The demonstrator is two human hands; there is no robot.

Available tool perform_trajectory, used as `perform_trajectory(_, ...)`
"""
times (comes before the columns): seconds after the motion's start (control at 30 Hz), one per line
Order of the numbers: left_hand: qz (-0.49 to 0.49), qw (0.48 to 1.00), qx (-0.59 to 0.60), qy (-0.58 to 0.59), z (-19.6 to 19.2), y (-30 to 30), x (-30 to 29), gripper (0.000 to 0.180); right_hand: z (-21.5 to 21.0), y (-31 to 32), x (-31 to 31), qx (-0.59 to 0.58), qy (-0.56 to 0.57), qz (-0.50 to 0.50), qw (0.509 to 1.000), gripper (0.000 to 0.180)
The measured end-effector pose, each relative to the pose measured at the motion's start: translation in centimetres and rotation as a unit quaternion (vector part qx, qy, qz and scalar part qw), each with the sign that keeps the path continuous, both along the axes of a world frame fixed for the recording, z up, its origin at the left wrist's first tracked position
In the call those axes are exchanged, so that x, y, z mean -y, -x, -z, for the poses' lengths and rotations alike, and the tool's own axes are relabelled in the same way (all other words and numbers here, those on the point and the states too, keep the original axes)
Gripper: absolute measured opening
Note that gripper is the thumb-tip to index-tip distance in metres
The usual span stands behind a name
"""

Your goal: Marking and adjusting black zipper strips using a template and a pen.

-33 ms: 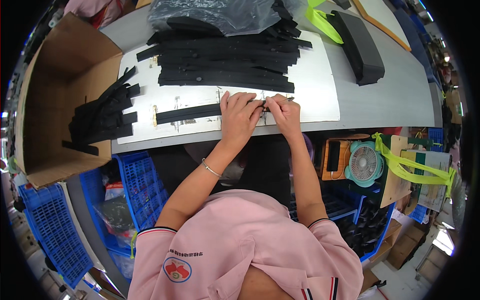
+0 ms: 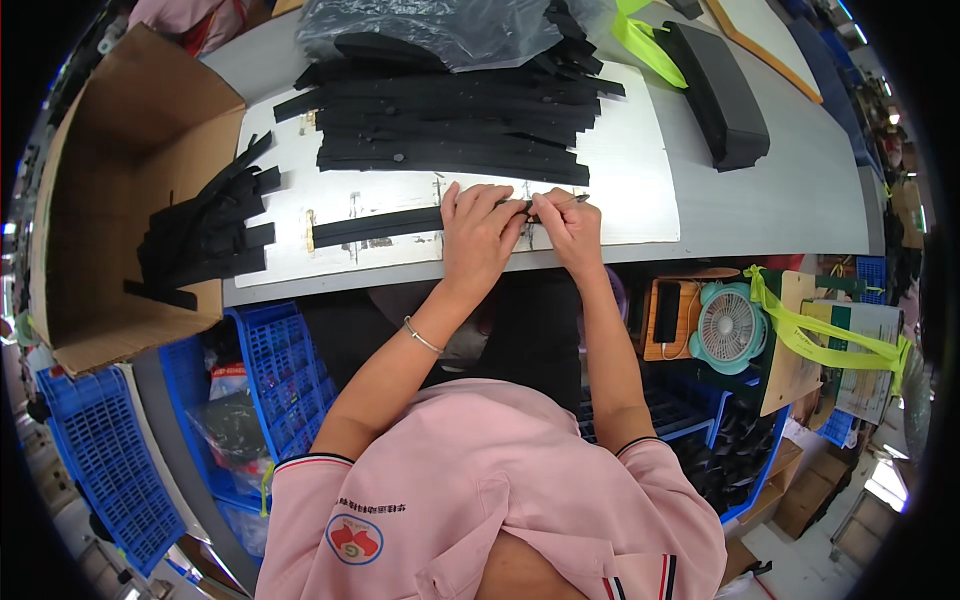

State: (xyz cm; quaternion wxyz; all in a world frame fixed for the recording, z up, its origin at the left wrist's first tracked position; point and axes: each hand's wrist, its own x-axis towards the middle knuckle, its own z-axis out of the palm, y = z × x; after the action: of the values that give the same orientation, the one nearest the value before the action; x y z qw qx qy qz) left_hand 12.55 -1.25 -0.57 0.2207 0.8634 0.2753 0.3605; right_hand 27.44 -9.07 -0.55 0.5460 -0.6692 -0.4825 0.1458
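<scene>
A single black fabric strip (image 2: 375, 228) lies across the near part of a white board (image 2: 640, 150). On its right part rests my left hand (image 2: 480, 232), fingers bent and pressing it down, with thumb and fingertips close to my right hand. My right hand (image 2: 568, 228) is closed in a pinch around a thin, dark, pen-like tool (image 2: 583, 198), whose end shows past the knuckles. The fingers hide the tool's working end and the strip's right end. Just beyond both hands, a layered pile of black strips (image 2: 450, 140) covers the board's far half.
An open cardboard box (image 2: 140, 100) stands at the left, with more black strips (image 2: 205, 225) spilling out of it. Clear plastic (image 2: 430, 30) covers the pile's far side. A long black block (image 2: 710, 95) lies at the right. Blue crates (image 2: 285, 365) and a small fan (image 2: 730, 328) sit below the table edge.
</scene>
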Motion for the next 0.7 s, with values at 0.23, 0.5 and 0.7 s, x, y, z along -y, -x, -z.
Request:
perform_trajectory(0.23,-0.001,1.000,-0.001,0.011,0.1,0.3,-0.2,0.017,-0.1,0.1,-0.3,0.088,0.010,-0.007,0.996,0.023)
perform_trajectory(0.5,-0.030,0.999,-0.021,0.024,-1.0,4.1,-0.3,0.047,-0.4,0.0,0.5,-0.087,0.039,0.001,0.995,0.028)
perform_trajectory(0.7,-0.188,0.978,-0.088,-0.001,-0.5,14.0,-2.2,0.050,-1.1,0.2,0.5,-0.109,0.031,0.027,0.993,0.030)
